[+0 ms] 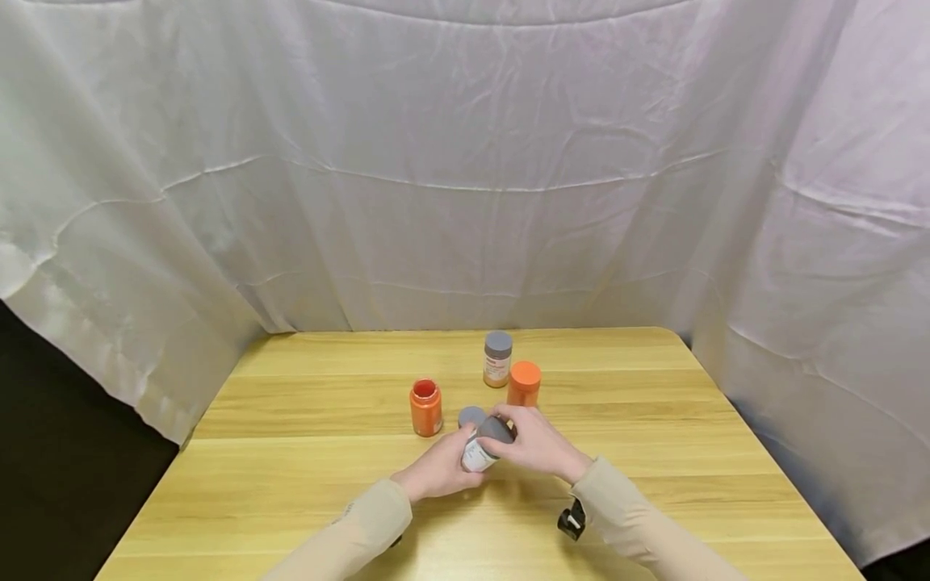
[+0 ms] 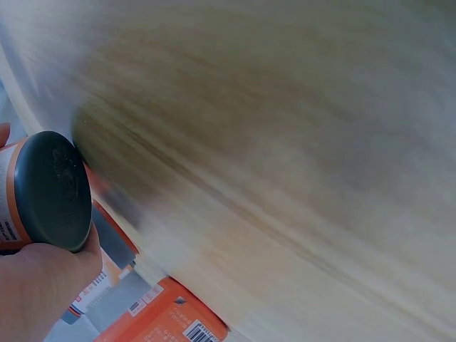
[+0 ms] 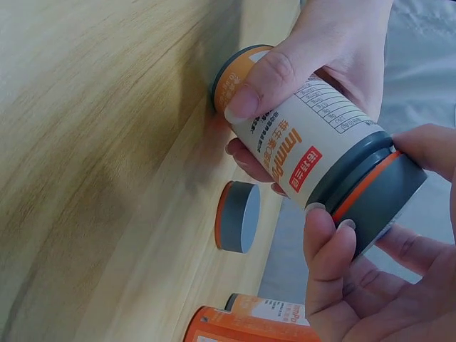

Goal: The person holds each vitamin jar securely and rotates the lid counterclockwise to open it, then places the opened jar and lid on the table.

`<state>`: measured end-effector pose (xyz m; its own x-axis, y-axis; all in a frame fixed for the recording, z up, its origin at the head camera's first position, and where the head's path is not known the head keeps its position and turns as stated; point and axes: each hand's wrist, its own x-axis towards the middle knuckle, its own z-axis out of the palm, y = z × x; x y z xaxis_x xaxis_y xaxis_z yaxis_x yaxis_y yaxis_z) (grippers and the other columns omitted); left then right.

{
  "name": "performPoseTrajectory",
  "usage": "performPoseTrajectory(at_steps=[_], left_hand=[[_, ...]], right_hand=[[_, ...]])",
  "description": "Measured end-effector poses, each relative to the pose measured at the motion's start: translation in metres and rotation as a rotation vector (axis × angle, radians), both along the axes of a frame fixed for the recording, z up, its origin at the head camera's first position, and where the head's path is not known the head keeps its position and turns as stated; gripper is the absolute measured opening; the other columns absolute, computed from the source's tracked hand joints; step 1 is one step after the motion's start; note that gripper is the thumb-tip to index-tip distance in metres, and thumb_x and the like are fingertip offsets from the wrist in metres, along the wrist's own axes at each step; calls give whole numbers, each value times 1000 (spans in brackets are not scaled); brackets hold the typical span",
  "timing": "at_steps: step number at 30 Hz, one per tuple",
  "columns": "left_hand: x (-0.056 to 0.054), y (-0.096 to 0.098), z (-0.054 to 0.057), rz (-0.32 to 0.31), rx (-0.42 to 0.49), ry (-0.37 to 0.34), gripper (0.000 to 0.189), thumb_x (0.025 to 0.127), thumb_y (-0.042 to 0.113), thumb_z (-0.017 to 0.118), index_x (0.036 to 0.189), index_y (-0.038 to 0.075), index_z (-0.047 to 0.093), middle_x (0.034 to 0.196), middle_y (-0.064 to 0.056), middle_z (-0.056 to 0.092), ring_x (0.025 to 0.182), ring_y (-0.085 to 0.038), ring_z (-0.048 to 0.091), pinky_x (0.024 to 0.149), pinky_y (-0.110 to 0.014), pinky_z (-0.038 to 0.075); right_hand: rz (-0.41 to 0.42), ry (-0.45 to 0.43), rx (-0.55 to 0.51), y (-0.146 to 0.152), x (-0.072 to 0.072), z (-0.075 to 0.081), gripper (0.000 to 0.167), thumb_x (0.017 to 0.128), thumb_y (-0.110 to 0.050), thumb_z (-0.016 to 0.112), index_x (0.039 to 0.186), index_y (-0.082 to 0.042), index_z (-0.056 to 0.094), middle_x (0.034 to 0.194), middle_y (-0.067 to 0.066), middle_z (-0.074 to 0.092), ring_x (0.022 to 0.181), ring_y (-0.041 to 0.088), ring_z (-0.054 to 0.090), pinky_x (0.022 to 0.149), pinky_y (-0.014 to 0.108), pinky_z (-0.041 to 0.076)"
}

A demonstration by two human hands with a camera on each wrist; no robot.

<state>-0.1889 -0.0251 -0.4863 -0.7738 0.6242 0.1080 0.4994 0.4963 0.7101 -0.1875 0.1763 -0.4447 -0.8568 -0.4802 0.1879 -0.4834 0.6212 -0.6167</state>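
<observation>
My left hand [image 1: 443, 466] grips the body of a white-labelled supplement bottle [image 3: 292, 135] with dark grey ends, held tilted above the table. In the right wrist view, the fingers and thumb of my right hand [image 3: 356, 274] pinch its grey cap [image 3: 388, 203], which has an orange rim and sits at the bottle's mouth. Whether the cap is threaded on, I cannot tell. The bottle's dark base [image 2: 53, 191] faces the left wrist camera. Just beyond the hands lies a loose grey cap [image 3: 239, 217] on the table.
An orange bottle [image 1: 426, 411] stands uncapped to the left. Behind my right hand is an orange bottle [image 1: 524, 383] with its cap on, and farther back a grey-capped bottle [image 1: 497, 363]. The wooden table [image 1: 291, 484] meets a grey curtain [image 1: 465, 242] at the back.
</observation>
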Motion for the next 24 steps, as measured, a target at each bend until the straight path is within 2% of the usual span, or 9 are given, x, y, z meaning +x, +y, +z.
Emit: performPoseTrajectory(at_steps=[14,24], left_hand=[[0,1,-2,12,0,7,50,81,11,79,124,8,52,111,-4,67,100,-12,64,91,-28,53],[-2,0,-4,6,-6,29,54,81,12,80,127,8,51,112,-4,67,102,-13,64,93,-29,53]], right_hand=[[89,63,9,5,1,2,30,92,-28,71,115,-10,66,102,0,71,79,5,60,65,20,48],[124,56,24,7,3,4,40,93,-26,71,126,-4,62,117,7,70,95,14,65,79,28,54]])
